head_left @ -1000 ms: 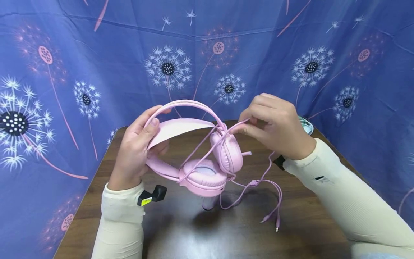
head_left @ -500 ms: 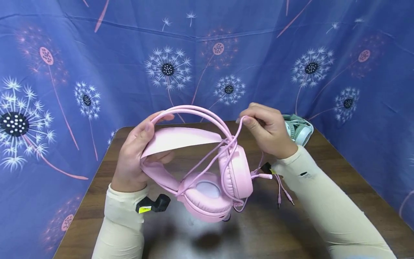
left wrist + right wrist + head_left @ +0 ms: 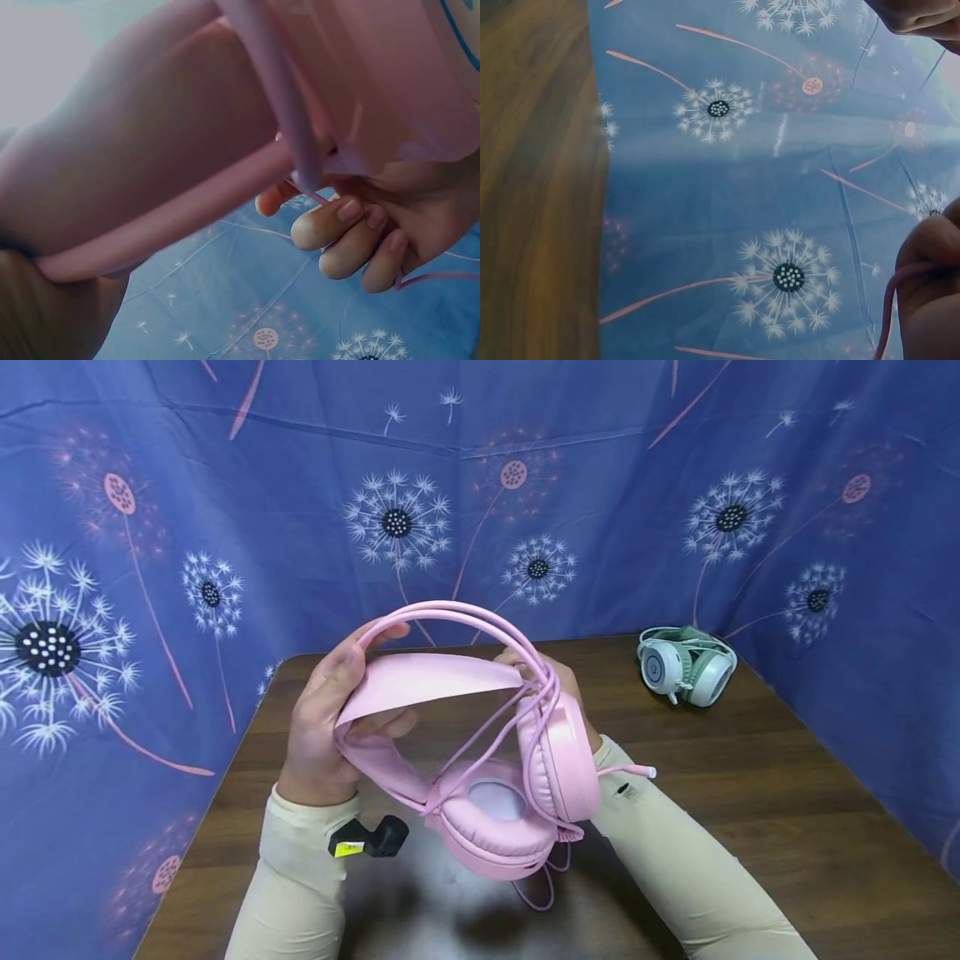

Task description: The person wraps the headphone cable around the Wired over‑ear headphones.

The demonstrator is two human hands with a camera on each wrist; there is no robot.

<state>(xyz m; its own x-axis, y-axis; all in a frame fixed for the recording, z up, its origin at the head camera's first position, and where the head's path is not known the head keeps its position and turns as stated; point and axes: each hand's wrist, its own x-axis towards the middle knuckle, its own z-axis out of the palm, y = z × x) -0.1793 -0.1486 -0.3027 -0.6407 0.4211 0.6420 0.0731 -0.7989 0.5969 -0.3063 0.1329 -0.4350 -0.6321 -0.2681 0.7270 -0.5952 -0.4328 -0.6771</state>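
Note:
A pink over-ear headset (image 3: 579, 764) hangs above the table, its ear cups down and to the right. My left hand (image 3: 317, 731) grips the headband (image 3: 420, 681) at its left side, thumb in front. Behind the upper ear cup is my right hand (image 3: 567, 678), partly hidden. In the left wrist view, its curled fingers (image 3: 352, 247) hold the thin pink cable (image 3: 442, 276). The right wrist view also shows the cable (image 3: 887, 319) between thumb and finger. Cable strands loop around the headband's end and across the cups. A short microphone boom (image 3: 632, 770) sticks out right.
A white and green headset (image 3: 686, 668) lies folded at the table's back right corner. The brown wooden table (image 3: 787, 827) is bordered by a blue dandelion-print curtain (image 3: 600, 485). A black wrist camera (image 3: 371, 838) sits on the left sleeve.
My right hand has drawn the cable from the right side to behind the upper ear cup. The headset has tipped lower, and the cable plugs have gone out of sight.

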